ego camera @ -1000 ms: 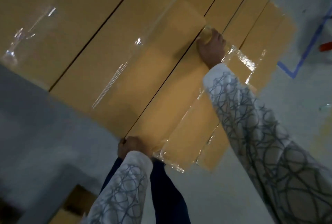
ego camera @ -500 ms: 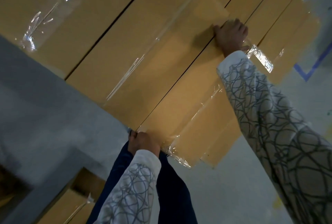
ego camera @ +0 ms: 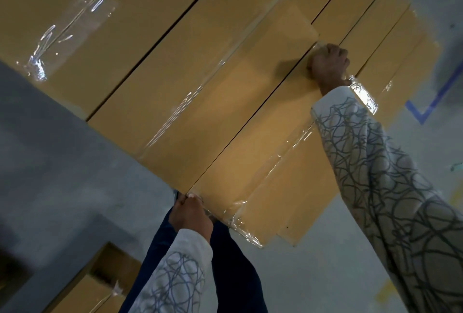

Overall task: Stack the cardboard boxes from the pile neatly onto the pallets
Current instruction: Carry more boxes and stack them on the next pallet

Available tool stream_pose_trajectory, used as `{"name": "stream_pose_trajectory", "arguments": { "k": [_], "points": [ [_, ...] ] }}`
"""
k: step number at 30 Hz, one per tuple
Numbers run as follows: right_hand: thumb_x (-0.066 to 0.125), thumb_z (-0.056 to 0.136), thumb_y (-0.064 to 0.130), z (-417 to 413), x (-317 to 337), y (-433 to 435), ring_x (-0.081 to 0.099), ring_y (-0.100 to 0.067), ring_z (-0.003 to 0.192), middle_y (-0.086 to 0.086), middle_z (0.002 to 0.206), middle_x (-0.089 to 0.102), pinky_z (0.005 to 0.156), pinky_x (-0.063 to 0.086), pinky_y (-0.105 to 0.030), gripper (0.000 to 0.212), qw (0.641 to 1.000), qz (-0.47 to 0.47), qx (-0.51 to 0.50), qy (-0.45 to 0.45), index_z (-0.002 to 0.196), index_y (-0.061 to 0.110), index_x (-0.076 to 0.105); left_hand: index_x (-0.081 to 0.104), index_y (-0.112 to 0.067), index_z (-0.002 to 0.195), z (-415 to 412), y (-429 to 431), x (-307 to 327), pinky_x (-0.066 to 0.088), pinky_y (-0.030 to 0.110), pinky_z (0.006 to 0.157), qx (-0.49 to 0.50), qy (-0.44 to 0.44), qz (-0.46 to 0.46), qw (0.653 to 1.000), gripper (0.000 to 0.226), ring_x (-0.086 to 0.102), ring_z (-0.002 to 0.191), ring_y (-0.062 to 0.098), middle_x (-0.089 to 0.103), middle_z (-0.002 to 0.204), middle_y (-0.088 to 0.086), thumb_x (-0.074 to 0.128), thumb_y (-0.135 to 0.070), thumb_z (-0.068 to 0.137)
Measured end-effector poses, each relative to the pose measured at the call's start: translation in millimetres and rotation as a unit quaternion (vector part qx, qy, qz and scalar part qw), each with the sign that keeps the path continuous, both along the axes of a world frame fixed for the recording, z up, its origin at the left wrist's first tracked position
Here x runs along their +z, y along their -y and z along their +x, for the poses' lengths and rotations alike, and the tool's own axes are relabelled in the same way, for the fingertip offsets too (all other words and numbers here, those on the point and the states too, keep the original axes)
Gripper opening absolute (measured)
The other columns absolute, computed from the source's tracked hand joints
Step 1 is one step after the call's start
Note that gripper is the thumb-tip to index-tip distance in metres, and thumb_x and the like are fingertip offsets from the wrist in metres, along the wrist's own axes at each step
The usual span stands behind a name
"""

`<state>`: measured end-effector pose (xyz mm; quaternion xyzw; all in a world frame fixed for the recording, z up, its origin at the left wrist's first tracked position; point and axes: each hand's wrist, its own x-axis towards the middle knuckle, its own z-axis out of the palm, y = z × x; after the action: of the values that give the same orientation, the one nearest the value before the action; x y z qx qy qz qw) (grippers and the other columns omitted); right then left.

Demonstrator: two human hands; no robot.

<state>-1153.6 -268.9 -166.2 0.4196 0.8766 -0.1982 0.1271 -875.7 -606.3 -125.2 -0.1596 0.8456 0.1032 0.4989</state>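
Observation:
A long tan cardboard box, sealed with clear tape, lies on top of a stack of like boxes that fills the upper frame. My left hand grips its near end at the corner. My right hand is curled over its far end, fingers hooked into the dark gap beside the neighbouring box. Lower tiers of the stack step out to the right beneath it. No pallet is visible under the boxes.
Grey concrete floor surrounds the stack. Blue tape marks the floor at the right. Another taped cardboard box sits at the bottom left, next to my dark trouser leg.
The view has shifted so the stack sits lower and more to the right. My right hand moved from flat on the box's far end to a curled grip; my left hand holds the near corner throughout.

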Motion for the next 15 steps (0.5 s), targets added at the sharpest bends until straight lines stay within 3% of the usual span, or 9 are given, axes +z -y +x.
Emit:
{"name": "stream_pose_trajectory", "arguments": {
  "k": [5, 8, 11, 15],
  "points": [
    [0.051, 0.092, 0.035, -3.6, 2.9, 4.1, 0.026, -0.026, 0.146, 0.001, 0.155, 0.035, 0.113, 0.019, -0.07, 0.059, 1.0, -0.007, 0.012, 0.01, 0.15, 0.035, 0.041, 0.063, -0.004, 0.123, 1.4, 1.3, -2.9, 0.043, 0.033, 0.089, 0.05, 0.001, 0.01, 0.999, 0.029, 0.058, 0.116, 0.032, 0.061, 0.127, 0.014, 0.057, -0.007, 0.094],
    [0.039, 0.098, 0.046, -2.9, 4.2, 7.7, 0.021, -0.031, 0.15, -0.005, 0.16, 0.029, 0.117, 0.015, -0.068, 0.058, 0.999, -0.031, 0.03, 0.006, 0.155, 0.033, 0.035, 0.064, -0.002, 0.122, 2.1, 2.1, -4.3, 0.042, 0.034, 0.09, 0.049, -0.005, 0.024, 0.999, 0.029, 0.057, 0.118, 0.033, 0.059, 0.129, 0.016, 0.059, -0.006, 0.093],
    [0.033, 0.084, 0.054, 0.2, 6.2, 13.2, 0.014, -0.035, 0.153, -0.006, 0.163, 0.024, 0.118, 0.011, -0.069, 0.078, 0.998, -0.044, 0.052, 0.012, 0.158, 0.034, 0.028, 0.062, -0.002, 0.126, 0.7, 0.7, -5.4, 0.041, 0.034, 0.095, 0.062, -0.001, 0.018, 0.998, 0.03, 0.056, 0.121, 0.031, 0.059, 0.131, 0.014, 0.056, -0.007, 0.097],
    [0.045, 0.094, 0.043, -3.3, 5.6, 15.4, 0.012, -0.033, 0.154, -0.002, 0.164, 0.024, 0.118, 0.011, -0.07, 0.068, 0.997, -0.04, 0.056, 0.017, 0.159, 0.037, 0.026, 0.067, 0.0, 0.115, 2.0, 2.2, -5.5, 0.041, 0.036, 0.08, 0.088, -0.02, 0.04, 0.995, 0.023, 0.061, 0.109, 0.035, 0.064, 0.119, 0.017, 0.059, -0.005, 0.094]
  ]
}}
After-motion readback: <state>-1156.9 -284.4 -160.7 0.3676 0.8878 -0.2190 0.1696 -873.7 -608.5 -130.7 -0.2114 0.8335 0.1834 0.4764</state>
